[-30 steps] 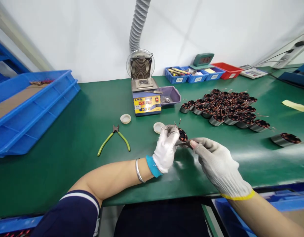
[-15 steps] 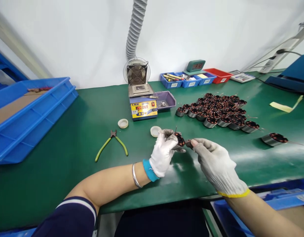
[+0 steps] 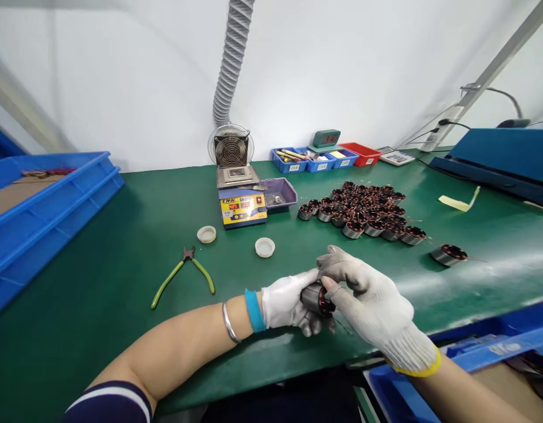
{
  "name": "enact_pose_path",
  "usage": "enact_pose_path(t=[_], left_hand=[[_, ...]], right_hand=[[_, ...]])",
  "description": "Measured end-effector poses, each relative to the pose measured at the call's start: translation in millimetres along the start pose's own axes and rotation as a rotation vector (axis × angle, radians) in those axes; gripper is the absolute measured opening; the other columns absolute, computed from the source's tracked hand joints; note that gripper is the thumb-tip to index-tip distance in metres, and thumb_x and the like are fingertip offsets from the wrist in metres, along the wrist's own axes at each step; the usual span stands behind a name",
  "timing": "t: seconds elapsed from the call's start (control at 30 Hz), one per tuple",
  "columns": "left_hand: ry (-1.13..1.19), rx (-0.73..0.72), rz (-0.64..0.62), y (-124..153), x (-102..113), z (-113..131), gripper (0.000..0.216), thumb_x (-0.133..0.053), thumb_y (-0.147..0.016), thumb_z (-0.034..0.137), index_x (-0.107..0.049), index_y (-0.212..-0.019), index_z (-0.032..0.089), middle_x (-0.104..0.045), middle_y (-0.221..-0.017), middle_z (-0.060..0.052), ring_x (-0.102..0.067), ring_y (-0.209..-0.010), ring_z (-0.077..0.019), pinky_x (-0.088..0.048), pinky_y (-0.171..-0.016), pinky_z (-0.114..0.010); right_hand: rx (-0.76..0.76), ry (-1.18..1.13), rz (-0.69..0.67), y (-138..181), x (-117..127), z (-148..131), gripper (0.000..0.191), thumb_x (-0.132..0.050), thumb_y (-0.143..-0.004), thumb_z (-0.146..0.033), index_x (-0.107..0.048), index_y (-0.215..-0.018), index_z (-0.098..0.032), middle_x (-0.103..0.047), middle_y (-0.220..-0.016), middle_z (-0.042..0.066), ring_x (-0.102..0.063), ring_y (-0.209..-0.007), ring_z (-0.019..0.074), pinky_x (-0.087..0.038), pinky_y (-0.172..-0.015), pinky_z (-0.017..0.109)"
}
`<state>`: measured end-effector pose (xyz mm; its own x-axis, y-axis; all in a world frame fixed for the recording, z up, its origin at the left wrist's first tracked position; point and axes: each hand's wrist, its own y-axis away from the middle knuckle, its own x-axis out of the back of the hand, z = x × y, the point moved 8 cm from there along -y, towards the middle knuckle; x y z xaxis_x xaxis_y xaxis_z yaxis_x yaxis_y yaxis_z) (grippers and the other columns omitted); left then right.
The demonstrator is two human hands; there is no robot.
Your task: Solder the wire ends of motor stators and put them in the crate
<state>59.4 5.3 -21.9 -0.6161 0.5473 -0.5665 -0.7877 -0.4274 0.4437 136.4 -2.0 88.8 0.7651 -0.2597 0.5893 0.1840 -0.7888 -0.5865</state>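
My left hand, in a white glove, is wrapped round a motor stator with a dark metal ring and copper windings. The stator is tipped, its wound face turned right, and a thin wire sticks out at its lower right. At its upper edge is my gloved right hand, bare thumb tip and fingers pinched together. What lies between those fingertips is hidden. A single stator rests on the green table to the right. Many more stators stand in a close group behind my hands.
Green-handled cutters and two small round white dishes are on the left. Behind stands a yellow-and-blue solder pot beside a purple tray. Blue bins line the left edge; a yellow paper strip lies right.
My right hand has come in from the right onto the stator's upper edge. My left hand has turned the stator so its wound face points right. The view has shifted.
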Motion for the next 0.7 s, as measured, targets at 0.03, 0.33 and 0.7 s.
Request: enact_pose_path(t=[0.03, 0.33, 0.7], left_hand=[[-0.036, -0.062, 0.027, 0, 0, 3, 0.063, -0.044, -0.088, 0.074, -0.060, -0.073, 0.016, -0.064, -0.056, -0.006, -0.051, -0.036, -0.0127, -0.037, -0.036, -0.023], [0.064, -0.495, 0.462, 8, 27, 25, 0.045, -0.065, -0.085, 0.061, -0.047, -0.074, 0.021, -0.048, -0.051, 0.007, -0.041, -0.035, -0.0069, -0.031, -0.035, -0.021], [0.285, -0.488, 0.412, 11, 25, 27, 0.032, -0.075, -0.080, 0.043, -0.052, -0.083, 0.021, -0.056, -0.066, 0.004, -0.055, -0.049, -0.0112, -0.046, -0.043, -0.023]], right_hand=[[0.023, 0.024, -0.006, -1, 1, 0, 0.016, -0.060, -0.083, -0.022, -0.067, -0.069, -0.024, -0.077, -0.090, 0.003, -0.074, -0.093, 0.0214, -0.053, -0.107, 0.043], [0.047, 0.092, 0.102, 5, -3, 10, 0.014, -0.063, -0.087, -0.033, -0.069, -0.076, -0.026, -0.074, -0.083, 0.002, -0.073, -0.083, 0.0210, -0.050, -0.108, 0.051], [0.037, 0.110, 0.094, 6, -4, 14, 0.011, -0.062, -0.088, -0.029, -0.070, -0.082, -0.026, -0.075, -0.086, 0.003, -0.073, -0.087, 0.0228, -0.049, -0.110, 0.052]])
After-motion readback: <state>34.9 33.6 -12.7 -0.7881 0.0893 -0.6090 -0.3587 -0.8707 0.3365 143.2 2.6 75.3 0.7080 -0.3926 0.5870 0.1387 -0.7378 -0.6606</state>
